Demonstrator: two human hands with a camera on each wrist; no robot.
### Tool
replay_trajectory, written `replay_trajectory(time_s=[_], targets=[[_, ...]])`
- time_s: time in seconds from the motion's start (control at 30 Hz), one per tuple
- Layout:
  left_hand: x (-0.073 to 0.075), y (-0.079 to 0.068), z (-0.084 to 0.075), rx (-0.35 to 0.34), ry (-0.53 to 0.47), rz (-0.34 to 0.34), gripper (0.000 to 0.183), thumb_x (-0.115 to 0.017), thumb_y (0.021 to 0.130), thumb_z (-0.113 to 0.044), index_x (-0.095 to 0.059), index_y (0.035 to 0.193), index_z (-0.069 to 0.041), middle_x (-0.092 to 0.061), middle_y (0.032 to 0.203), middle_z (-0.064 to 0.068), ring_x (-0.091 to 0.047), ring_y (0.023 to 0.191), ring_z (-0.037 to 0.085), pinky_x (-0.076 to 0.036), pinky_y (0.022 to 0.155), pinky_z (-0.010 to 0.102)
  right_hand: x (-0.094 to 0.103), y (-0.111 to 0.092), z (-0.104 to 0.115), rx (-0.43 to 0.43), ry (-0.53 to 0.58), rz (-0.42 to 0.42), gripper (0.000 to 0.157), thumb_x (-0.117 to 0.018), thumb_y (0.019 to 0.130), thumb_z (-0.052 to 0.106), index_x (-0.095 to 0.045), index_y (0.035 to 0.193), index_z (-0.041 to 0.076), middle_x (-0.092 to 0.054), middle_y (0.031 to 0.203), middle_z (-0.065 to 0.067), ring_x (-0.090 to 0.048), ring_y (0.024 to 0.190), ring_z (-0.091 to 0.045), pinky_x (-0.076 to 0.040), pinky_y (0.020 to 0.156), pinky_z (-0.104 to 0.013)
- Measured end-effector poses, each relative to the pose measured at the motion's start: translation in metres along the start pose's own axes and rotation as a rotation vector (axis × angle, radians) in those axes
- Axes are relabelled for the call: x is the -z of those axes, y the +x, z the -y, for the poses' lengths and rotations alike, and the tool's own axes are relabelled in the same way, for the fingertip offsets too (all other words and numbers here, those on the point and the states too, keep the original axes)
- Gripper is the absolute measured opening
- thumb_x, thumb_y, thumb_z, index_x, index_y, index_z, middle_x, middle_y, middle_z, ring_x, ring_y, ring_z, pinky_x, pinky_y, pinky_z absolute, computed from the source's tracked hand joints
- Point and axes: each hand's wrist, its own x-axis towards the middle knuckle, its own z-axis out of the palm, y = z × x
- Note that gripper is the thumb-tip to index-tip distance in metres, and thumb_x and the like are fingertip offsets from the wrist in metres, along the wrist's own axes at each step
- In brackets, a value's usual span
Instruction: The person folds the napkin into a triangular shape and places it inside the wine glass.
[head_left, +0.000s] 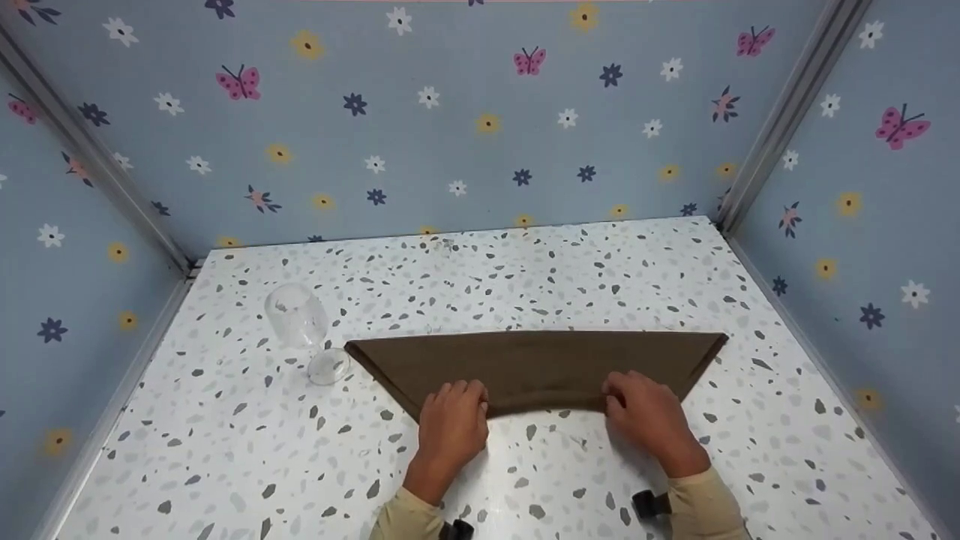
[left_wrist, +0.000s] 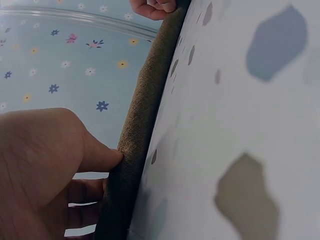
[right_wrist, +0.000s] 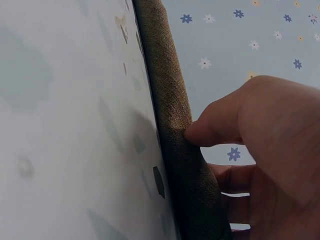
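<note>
On the speckled table point(head_left: 225, 427), brown cloth point(head_left: 540, 367) lies spread; left hand point(head_left: 454, 420) and right hand point(head_left: 649, 416) pinch its near edge, each grip narrow. Clear stemmed glass point(head_left: 296, 319) just beside its far-left corner.

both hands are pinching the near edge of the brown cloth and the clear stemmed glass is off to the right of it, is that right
Not quite: the side is wrong. The head view shows the clear stemmed glass off to the left of the brown cloth. The left hand and right hand are indeed pinching its near edge.
</note>
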Motion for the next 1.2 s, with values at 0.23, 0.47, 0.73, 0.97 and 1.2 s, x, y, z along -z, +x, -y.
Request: replay_trajectory(time_s=[0.23,0.47,0.73,0.97,1.2], targets=[[-0.0001,0.0005,0.0006,0.005,-0.001,-0.014,0.015,-0.072,0.089,-0.016,-0.059,0.082,-0.018,-0.058,0.074,-0.002,-0.056,0.071,0.023,-0.044,0.063,0.041,-0.0014,0.0015,0.0026,-0.063,0.005,-0.004,0.006,-0.067,0.088,0.009,-0.064,0.092,0.013,-0.057,0.082,0.001,-0.055,0.073,-0.019,-0.048,0.069,-0.043],[0.0018,0.0007,0.0013,0.004,0.019,-0.035,0.009,-0.074,0.087,-0.018,-0.072,0.079,-0.017,-0.06,0.075,-0.001,-0.058,0.073,0.022,-0.05,0.071,0.046,-0.0023,0.0007,0.0003,-0.03,-0.015,-0.068,0.008,-0.069,0.087,0.009,-0.066,0.082,0.015,-0.054,0.077,0.003,-0.055,0.069,-0.018,-0.047,0.065,-0.043],[0.0043,-0.0006,0.0026,0.003,0.002,-0.021,0.007,-0.074,0.086,-0.019,-0.076,0.081,-0.015,-0.06,0.079,-0.001,-0.057,0.076,0.022,-0.05,0.075,0.048,-0.0007,0.0009,-0.0003,-0.019,-0.041,-0.024,0.009,-0.072,0.085,0.02,-0.075,0.089,0.012,-0.059,0.086,0.0,-0.059,0.082,-0.024,-0.048,0.075,-0.048],[0.0022,-0.0007,0.0042,0.021,-0.008,0.025,0.007,-0.077,0.082,-0.017,-0.075,0.087,-0.013,-0.058,0.087,0.001,-0.058,0.084,0.024,-0.049,0.078,0.049,0.0004,0.0006,-0.0005,-0.006,-0.054,0.003,0.022,-0.076,0.082,0.022,-0.075,0.098,0.008,-0.058,0.093,-0.004,-0.055,0.087,-0.026,-0.047,0.076,-0.047],[0.001,0.0008,0.0042,0.016,-0.017,-0.004,0.005,-0.074,0.083,-0.017,-0.075,0.08,-0.013,-0.058,0.082,-0.001,-0.056,0.08,0.022,-0.048,0.074,0.046,0.0007,0.0003,-0.0006,0.025,-0.043,-0.047,0.009,-0.071,0.085,0.014,-0.077,0.09,0.009,-0.057,0.09,-0.002,-0.053,0.085,-0.024,-0.046,0.074,-0.046]])
